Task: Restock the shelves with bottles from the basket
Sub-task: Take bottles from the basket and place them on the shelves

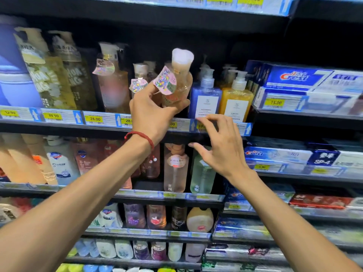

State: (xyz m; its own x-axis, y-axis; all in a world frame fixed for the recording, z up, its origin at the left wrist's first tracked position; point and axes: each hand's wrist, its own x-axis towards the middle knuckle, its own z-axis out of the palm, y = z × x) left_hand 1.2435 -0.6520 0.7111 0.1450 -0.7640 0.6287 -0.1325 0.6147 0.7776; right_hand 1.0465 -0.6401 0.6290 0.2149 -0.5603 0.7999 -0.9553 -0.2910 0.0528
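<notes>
Your left hand [153, 114] grips the clear peach-tinted plastic bottle with frosted white cap [180, 79], long axis near upright, just over the shelf's front edge [59, 117] beside the blue pump bottle [205, 99], its gap seemingly straight behind; your right hand [224, 150], fingers spread and empty, hangs lower right.

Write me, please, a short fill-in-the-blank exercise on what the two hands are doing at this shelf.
1. The left hand has its grip on a peach bottle with a ___ cap.
2. The right hand holds ___, its fingers spread.
3. The cord around the left wrist is ___.
4. To the right of the blue pump bottle stands a ___ one.

Missing words: white; nothing; red; yellow.
</notes>
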